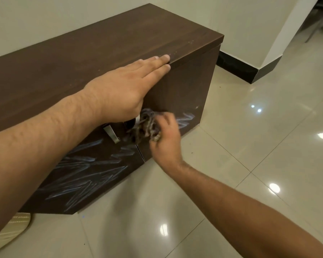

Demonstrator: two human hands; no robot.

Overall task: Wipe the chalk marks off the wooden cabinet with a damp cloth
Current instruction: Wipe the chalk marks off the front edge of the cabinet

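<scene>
A low dark wooden cabinet [93, 53] stands against the wall. White chalk marks [86, 175] cover its left front door, and a smaller patch of chalk marks [185, 119] shows on the right door. My left hand [127, 86] lies flat over the cabinet's top front edge, fingers together. My right hand [166, 135] is blurred and grips a crumpled dark patterned cloth [145, 125] pressed against the front near the gap between the doors.
A metal door handle [111, 134] sticks out below my left wrist. Glossy beige floor tiles [250, 155] spread to the right and front. A black skirting board [237, 67] runs along the wall corner. A pale striped object [13, 226] lies at the lower left.
</scene>
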